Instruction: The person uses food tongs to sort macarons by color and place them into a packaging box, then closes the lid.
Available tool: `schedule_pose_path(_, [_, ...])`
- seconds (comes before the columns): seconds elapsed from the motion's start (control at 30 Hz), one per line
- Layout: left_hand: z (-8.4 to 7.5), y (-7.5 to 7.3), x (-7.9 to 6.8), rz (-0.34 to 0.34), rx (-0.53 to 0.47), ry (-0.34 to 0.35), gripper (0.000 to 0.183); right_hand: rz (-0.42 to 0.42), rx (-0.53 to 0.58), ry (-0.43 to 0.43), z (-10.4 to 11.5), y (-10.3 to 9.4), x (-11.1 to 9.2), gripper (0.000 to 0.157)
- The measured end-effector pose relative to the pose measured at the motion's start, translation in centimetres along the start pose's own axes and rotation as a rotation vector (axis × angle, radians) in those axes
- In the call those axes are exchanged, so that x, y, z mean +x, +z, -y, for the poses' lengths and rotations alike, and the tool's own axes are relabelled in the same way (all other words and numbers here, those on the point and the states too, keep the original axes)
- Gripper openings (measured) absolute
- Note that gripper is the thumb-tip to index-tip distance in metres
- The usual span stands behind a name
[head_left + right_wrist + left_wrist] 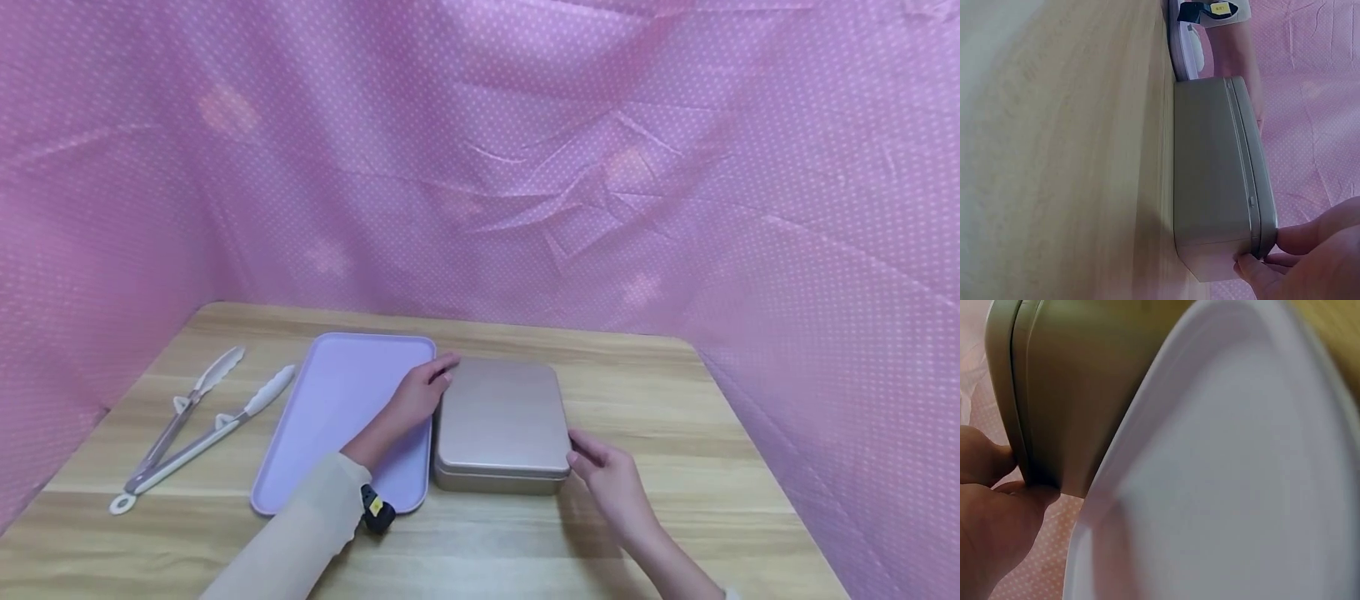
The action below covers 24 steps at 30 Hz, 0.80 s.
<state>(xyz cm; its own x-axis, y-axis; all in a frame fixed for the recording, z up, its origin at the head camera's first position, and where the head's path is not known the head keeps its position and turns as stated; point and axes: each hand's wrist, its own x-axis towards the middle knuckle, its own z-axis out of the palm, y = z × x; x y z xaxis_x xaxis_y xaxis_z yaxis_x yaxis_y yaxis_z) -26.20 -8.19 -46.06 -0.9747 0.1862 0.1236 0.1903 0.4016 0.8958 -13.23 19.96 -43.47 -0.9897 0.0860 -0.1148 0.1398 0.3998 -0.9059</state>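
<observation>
A rectangular champagne-coloured metal tin [502, 417] with its lid on lies flat on the table, right of a lilac tray [337, 392]. My left hand [420, 392] reaches across the tray and grips the tin's far left corner; in the left wrist view its fingertips meet the lid [999, 375] edge. At the tin's right side, my right hand [615, 483] holds the lid edge between thumb and fingers, as the right wrist view shows at the corner of the tin [1204, 162]. The lid appears seated, with a thin seam below it.
White-tipped kitchen tongs [187, 454] lie spread on the left of the wood-grain table [675, 517]. A pink dotted cloth [480, 167] hangs behind and at both sides. A black wrist strap [377, 510] sits at the left cuff, above the tray's near edge.
</observation>
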Motion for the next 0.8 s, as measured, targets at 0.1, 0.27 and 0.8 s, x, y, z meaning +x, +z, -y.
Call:
schedule_pose_path(0.1, [-0.09,0.03,-0.04,0.022,0.002,-0.002,0.042,0.008,-0.012,-0.019,-0.15,0.02,-0.08,0.048])
schedule_pose_path(0.27, [-0.30,0.21,-0.40,0.008,-0.021,-0.002,0.043,0.017,-0.027,-0.051,-0.24,0.05,0.07,0.048])
schedule_pose_path(0.8, [-0.95,0.36,-0.92,-0.014,0.056,-0.033,0.048,0.029,-0.021,-0.044,-0.43,-0.22,0.34,0.048])
